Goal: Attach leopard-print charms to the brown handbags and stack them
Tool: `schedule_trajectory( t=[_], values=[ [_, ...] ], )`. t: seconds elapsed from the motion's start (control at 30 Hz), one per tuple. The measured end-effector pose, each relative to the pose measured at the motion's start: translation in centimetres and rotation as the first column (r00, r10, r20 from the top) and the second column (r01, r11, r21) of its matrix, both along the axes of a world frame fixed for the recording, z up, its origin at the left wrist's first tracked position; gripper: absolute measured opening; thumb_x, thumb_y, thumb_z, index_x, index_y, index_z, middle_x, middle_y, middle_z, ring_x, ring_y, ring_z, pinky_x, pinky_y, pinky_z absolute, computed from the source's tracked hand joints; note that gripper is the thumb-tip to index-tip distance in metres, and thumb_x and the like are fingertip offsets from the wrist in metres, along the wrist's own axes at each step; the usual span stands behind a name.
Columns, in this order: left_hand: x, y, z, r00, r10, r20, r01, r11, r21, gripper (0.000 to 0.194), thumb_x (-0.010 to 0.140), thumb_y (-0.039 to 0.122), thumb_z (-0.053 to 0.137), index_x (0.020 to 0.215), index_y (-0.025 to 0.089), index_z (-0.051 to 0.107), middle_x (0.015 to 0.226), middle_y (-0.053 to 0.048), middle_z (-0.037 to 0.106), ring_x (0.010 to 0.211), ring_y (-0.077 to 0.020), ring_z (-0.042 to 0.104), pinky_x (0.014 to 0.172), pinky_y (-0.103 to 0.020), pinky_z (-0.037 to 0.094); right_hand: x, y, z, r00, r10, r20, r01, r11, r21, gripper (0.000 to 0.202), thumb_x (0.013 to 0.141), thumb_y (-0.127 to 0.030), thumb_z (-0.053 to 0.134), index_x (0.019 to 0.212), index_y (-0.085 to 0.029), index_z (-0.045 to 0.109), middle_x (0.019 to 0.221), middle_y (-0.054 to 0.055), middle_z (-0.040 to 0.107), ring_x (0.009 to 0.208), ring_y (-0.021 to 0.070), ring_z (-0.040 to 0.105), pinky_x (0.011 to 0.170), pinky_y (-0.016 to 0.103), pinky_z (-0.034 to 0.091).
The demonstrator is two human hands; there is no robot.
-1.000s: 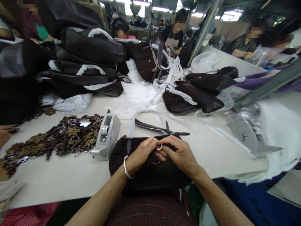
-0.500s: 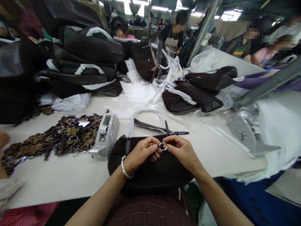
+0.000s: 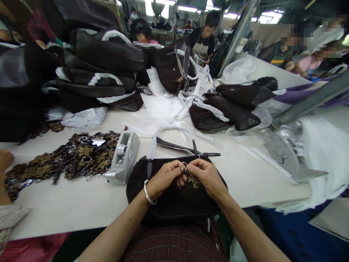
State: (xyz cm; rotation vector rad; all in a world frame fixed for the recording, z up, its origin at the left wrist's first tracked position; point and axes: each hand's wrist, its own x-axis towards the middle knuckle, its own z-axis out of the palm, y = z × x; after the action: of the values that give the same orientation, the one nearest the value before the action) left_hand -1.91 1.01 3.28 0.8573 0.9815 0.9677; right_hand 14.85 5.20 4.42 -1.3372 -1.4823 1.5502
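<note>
A dark brown handbag lies at the table's front edge before me, its strap stretched out behind it. Over the bag, my left hand pinches a small metal key ring between thumb and forefinger. My right hand is closed at the ring's other side, fingertips pressed together. A leopard-patterned charm hangs below the right fingertips; how it joins the ring is hidden by the fingers.
A grey tape dispenser stands left of the bag, beside a heap of patterned charms. Stacked dark bags rise at the back left, others at the back right. White paper sheets lie between. Another person's hand is at far left.
The ring has shifted left, from the right fingertips toward my left fingers. The patterned charm now shows under my right hand.
</note>
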Motion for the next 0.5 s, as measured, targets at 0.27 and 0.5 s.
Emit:
schedule_trajectory(
  t=[0.27, 0.5],
  values=[
    [-0.12, -0.02, -0.39, 1.000, -0.007, 0.030, 0.006, 0.999, 0.034, 0.033, 0.088, 0.046, 0.055, 0.087, 0.013, 0.056, 0.074, -0.003, 0.062, 0.061, -0.0097, 0.057, 0.059, -0.022, 0.043, 0.05, -0.07, -0.12, 1.000, -0.011, -0.025, 0.011, 1.000, -0.021, 0.031, 0.075, -0.045, 0.074, 0.076, -0.015, 0.065, 0.067, 0.001, 0.064, 0.060, 0.0129, 0.053, 0.056, 0.025, 0.040],
    [-0.17, -0.07, -0.52, 0.998, -0.017, 0.061, 0.015, 0.999, 0.031, 0.029, 0.090, 0.043, 0.054, 0.089, 0.014, 0.055, 0.073, -0.001, 0.061, 0.060, -0.0086, 0.056, 0.060, -0.021, 0.044, 0.20, -0.22, -0.20, 0.998, -0.014, -0.068, 0.009, 0.998, -0.064, 0.032, 0.072, -0.047, 0.075, 0.075, -0.016, 0.066, 0.068, 0.003, 0.066, 0.061, 0.0148, 0.056, 0.057, 0.026, 0.042]
  ],
)
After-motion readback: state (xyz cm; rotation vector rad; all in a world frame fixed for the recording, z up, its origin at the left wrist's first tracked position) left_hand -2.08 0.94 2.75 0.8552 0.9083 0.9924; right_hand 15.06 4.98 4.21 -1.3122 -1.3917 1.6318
